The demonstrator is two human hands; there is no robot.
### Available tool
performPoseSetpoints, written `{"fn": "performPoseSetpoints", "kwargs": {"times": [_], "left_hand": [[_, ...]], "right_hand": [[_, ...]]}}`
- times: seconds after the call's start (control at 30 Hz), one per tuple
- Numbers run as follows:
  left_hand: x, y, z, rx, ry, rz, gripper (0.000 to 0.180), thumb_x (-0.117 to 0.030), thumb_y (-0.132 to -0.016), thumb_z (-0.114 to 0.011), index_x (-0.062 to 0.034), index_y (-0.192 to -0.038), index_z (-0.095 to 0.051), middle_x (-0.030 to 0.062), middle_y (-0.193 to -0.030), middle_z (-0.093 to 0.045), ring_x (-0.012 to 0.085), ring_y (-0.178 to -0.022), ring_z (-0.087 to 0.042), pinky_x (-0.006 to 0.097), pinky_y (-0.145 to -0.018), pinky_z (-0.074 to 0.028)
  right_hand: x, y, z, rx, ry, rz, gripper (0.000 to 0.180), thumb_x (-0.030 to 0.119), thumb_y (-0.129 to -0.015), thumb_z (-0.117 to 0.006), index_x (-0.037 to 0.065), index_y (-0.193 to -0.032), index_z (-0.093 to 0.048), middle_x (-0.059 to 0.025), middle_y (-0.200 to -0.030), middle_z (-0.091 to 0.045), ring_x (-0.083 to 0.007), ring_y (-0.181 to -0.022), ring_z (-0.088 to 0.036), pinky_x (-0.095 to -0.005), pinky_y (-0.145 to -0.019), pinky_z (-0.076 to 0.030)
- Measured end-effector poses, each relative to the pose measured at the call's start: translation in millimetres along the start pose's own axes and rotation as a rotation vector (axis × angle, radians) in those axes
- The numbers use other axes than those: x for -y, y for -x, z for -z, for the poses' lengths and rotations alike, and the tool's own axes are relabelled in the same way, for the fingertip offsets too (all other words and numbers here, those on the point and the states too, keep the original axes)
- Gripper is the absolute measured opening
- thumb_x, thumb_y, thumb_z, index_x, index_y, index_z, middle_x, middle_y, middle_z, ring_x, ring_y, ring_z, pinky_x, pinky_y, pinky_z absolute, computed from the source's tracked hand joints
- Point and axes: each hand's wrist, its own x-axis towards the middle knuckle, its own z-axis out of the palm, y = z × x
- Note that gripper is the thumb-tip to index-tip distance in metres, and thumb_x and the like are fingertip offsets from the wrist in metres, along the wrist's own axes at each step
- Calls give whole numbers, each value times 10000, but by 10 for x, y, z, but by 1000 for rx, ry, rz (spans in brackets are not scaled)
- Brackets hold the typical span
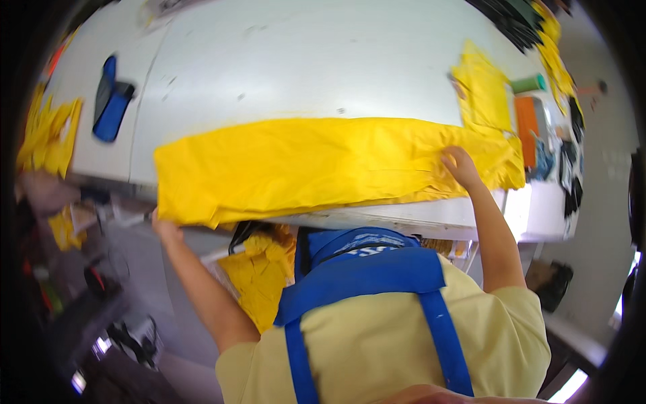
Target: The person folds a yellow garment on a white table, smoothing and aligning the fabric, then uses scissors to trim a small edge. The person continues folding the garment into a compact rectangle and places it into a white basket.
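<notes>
A long folded piece of yellow fabric (289,161) stretches along the near edge of the white table, part of it hanging over that edge. At its lower left corner, my left hand (168,227) is closed on the fabric, just off the table's edge. Towards the right end my right hand (460,167) has its fingers bent into the fabric, and creases run to it. Its fingertips are partly hidden in the folds. The fabric's right end is bunched up beyond that hand.
The white table (269,67) bears a blue and black object (113,104) at left. More yellow fabric (481,87), a green roll (529,83) and an orange box (526,131) lie at right. Yellow pieces (259,276) sit below the table edge, by my blue apron (360,283).
</notes>
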Motion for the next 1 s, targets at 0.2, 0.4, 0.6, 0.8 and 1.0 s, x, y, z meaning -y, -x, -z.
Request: {"fn": "performPoseSetpoints", "kwargs": {"times": [0.2,0.4,0.6,0.8,1.0], "left_hand": [[-809,1289,-800,158,117,-251,198,-20,-903,-477,-14,-1100,-498,124,-1051,-590,254,-958,-598,349,-814,-516],[-826,1994,-1789,270,1,-439,213,-2,-771,-709,-41,-928,-571,9,-867,-567,97,-795,-519,238,-708,-452],[-1028,2857,-1894,297,228,-404,182,28,-791,-680,-12,-881,-526,25,-840,-584,65,-767,-549,200,-679,-465],[-1002,2954,-1961,321,238,-419,197,37,-786,-685,-9,-886,-522,40,-875,-590,75,-794,-568,212,-706,-483],[-952,2984,-1922,302,70,-616,186,60,-766,-677,-21,-859,-537,68,-885,-612,133,-793,-598,240,-718,-492]], "right_hand": [[-617,-1049,250,-468,-2,-68,247,155,-850,-591,42,-1069,-607,-171,-997,-613,-327,-916,-591,-399,-812,-473],[-2814,-1920,-145,-397,562,20,381,264,-871,-492,68,-1193,-545,-184,-1126,-603,-344,-1020,-587,-430,-866,-473],[-1715,-2338,74,-217,343,-211,342,262,-913,-475,18,-1129,-579,-214,-1054,-615,-362,-880,-632,-431,-748,-507],[250,-1827,280,-334,-780,-74,290,199,-939,-477,0,-1136,-547,-17,-865,-583,-65,-583,-430,-202,-524,-357],[2459,-873,85,39,-1185,359,250,173,-893,-556,41,-1104,-568,46,-771,-469,-21,-617,-346,-171,-531,-285]]}}
